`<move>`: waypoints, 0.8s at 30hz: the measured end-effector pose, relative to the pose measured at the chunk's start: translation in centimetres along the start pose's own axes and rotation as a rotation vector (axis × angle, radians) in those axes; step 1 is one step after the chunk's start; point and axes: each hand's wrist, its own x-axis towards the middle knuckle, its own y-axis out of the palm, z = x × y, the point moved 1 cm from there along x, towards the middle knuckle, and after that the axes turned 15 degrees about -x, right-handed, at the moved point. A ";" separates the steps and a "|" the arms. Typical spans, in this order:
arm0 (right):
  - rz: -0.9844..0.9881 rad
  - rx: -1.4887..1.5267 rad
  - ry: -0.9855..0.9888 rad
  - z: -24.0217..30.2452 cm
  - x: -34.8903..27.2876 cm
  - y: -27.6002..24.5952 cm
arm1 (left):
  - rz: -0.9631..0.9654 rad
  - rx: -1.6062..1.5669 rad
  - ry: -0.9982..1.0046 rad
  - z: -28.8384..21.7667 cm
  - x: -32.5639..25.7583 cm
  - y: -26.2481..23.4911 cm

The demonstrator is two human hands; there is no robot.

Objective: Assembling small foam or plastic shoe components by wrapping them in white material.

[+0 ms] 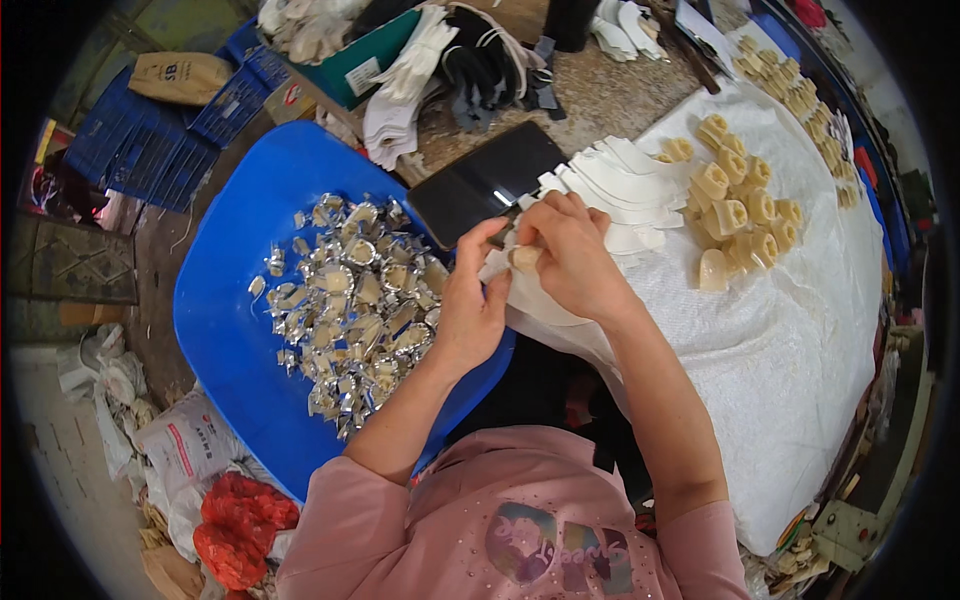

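Note:
My left hand (472, 310) and my right hand (572, 258) meet over the near edge of the white-covered surface. Between them is a small cream-coloured rounded piece (523, 259), pinched by the fingers of both hands. A pale strip (494, 265) shows at my left fingertips, partly hidden. Just beyond my right hand, white curved strips (615, 190) lie fanned out and overlapping. A heap of hollow cream-coloured pieces (745, 205) sits to their right. Left of my hands, a blue basin (228, 300) holds many small pieces with shiny silver foil (355, 290).
A dark flat screen device (480, 185) lies behind my hands. White gloves (400, 100) and dark cloth straps (485, 65) hang by a green box (345, 70). Blue crates (150, 145) stand far left. A red plastic bag (240, 530) lies near left. More cream pieces (790, 85) line the far right.

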 end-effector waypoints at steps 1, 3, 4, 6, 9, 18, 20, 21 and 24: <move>0.006 -0.004 0.012 0.0 0.0 0.0 | 0.003 -0.013 -0.023 0.0 0.0 0.0; 0.010 -0.013 0.007 0.1 -0.2 0.1 | 0.019 0.026 -0.012 0.1 -0.1 -0.2; -0.037 -0.009 -0.019 0.1 -0.3 0.2 | 0.014 0.047 -0.006 -0.1 -0.1 -0.2; -0.108 0.006 -0.080 0.2 -0.8 0.2 | -0.016 0.169 0.140 -0.4 0.0 -0.2; -0.159 0.100 -0.146 -0.5 -1.8 0.3 | 0.075 0.202 0.056 -1.0 0.1 -0.6; -0.619 0.982 0.096 -5.7 -7.4 -5.4 | -0.013 0.335 0.157 -1.4 0.3 0.1; -0.711 1.035 0.091 -6.4 -8.5 -7.6 | -0.031 0.363 0.110 -1.5 0.4 0.0; -0.745 0.933 0.114 -6.6 -9.1 -8.6 | -0.015 0.374 0.122 -1.4 0.5 -0.1; -0.721 0.702 0.112 -6.2 -11.2 -11.1 | 0.031 0.630 0.348 -1.7 0.2 0.3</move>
